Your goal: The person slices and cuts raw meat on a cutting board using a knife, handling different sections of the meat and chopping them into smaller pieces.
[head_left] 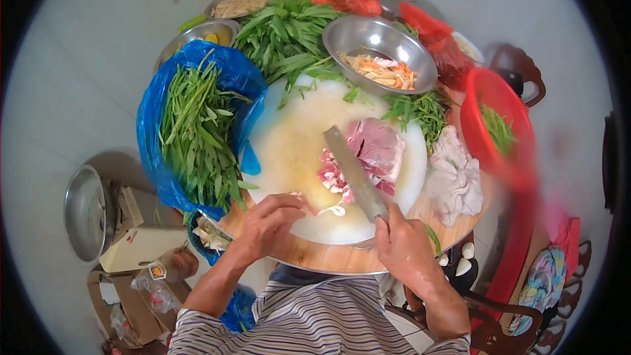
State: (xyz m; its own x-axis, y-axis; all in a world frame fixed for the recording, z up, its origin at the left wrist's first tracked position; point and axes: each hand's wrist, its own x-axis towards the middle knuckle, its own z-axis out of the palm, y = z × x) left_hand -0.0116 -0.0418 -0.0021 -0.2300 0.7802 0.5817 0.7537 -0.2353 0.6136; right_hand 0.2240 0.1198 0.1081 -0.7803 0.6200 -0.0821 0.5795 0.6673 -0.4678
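The work in hand appears to be slicing meat. The right hand (pixel 394 233), at 5 o'clock on the white cutting board (pixel 289 138), has its fingers wrapped around the handle of a cleaver (pixel 355 174). The left hand (pixel 269 223), at 7 o'clock, has curled fingers beside a pale strip of fat (pixel 335 210); whether they pinch it, I cannot tell. The next stroke seems to call for steadying the meat, fingertips tucked away from the edge. Counted: one cleaver; what looks like one meat slab (pixel 378 148), toward 2 o'clock; cut bits (pixel 332 174) too jumbled to number; at least three steel bowls (pixel 348 29) from 10 to 1 o'clock; one blue bag (pixel 148 125) at 9; one white cloth (pixel 453 177) toward 3.
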